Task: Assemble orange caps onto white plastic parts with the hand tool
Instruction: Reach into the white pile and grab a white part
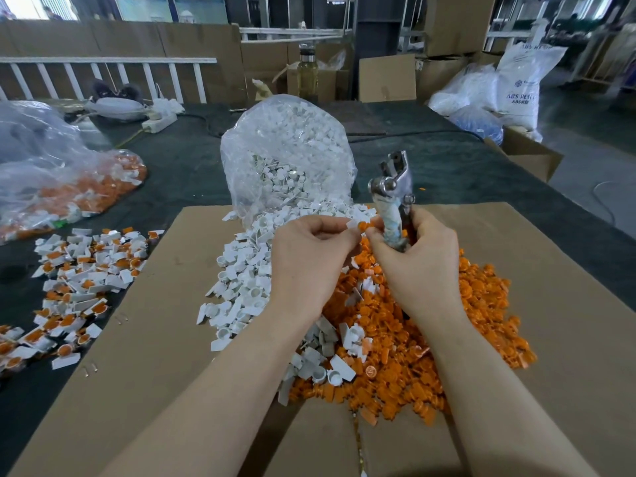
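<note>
Two bare hands meet above one sheet of cardboard (516,256).

Left hand (309,256): fingers curled, pinching one white plastic part (351,224) at the fingertips.

Right hand (418,251): fingers wrapped round the taped handle of one metal hand tool (394,191), its head pointing up and away from the wrist; thumb and forefinger also pinch one orange cap (364,226), touching the white part held by the left hand.

One heap of loose orange caps (478,304), too many to count, lies under and to the right of the right hand.

One heap of loose white parts (241,280), uncountable, lies under and to the left of the left hand, spilling from one clear bag (285,149) just beyond both hands.

One spread of finished white-and-orange pieces (79,270), uncountable, sits well to the left of the left hand.

One second clear bag (51,173) holding orange and white pieces lies far left, beyond that spread.

One bottle (307,72) stands well beyond the hands.
</note>
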`<state>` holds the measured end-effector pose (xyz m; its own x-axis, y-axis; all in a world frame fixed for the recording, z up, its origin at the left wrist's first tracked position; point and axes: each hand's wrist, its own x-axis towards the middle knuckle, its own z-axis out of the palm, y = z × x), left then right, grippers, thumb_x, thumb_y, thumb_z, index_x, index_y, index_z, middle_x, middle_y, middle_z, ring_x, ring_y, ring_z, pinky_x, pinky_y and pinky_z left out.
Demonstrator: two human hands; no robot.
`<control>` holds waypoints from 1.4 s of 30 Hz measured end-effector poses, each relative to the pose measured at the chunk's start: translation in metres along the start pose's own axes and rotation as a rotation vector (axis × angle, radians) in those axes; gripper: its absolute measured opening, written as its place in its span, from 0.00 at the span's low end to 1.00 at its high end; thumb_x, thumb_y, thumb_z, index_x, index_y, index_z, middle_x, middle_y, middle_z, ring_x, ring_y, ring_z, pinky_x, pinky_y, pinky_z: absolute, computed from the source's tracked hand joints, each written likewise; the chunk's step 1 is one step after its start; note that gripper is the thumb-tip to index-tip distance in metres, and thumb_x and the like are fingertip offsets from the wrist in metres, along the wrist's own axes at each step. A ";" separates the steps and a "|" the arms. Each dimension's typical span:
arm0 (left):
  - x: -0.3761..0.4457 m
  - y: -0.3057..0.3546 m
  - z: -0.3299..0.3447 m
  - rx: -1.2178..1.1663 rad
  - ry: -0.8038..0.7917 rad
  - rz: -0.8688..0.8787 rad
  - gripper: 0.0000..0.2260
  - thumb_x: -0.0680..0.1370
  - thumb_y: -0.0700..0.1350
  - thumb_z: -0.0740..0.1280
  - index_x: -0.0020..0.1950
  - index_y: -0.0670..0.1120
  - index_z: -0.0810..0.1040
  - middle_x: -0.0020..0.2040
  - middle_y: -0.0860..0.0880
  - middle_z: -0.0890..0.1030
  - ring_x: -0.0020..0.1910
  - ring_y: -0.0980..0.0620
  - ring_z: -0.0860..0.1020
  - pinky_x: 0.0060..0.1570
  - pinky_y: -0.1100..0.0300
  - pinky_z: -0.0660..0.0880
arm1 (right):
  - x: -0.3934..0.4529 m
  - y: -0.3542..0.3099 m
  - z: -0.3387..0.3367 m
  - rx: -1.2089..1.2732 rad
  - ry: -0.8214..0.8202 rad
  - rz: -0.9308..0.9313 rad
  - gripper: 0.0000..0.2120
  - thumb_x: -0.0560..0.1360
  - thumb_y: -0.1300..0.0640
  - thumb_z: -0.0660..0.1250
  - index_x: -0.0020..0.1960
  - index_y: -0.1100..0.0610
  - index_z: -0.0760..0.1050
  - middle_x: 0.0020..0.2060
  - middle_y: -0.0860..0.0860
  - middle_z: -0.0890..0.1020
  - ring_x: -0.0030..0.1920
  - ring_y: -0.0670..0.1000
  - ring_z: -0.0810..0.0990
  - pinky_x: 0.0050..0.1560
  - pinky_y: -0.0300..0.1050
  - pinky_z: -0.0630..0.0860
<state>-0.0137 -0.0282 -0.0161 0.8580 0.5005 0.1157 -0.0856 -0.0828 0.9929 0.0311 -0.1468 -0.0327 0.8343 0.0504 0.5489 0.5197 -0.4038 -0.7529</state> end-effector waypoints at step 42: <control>0.003 -0.007 -0.002 0.261 0.027 0.190 0.03 0.71 0.47 0.76 0.40 0.51 0.84 0.34 0.56 0.84 0.34 0.60 0.81 0.36 0.64 0.78 | 0.001 -0.003 -0.009 -0.126 -0.189 -0.098 0.13 0.69 0.64 0.70 0.53 0.55 0.80 0.38 0.44 0.78 0.36 0.46 0.76 0.34 0.41 0.68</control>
<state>-0.0114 -0.0245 -0.0229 0.8249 0.4773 0.3027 -0.1071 -0.3938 0.9129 0.0289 -0.1541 -0.0264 0.8069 0.2597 0.5306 0.5826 -0.4985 -0.6419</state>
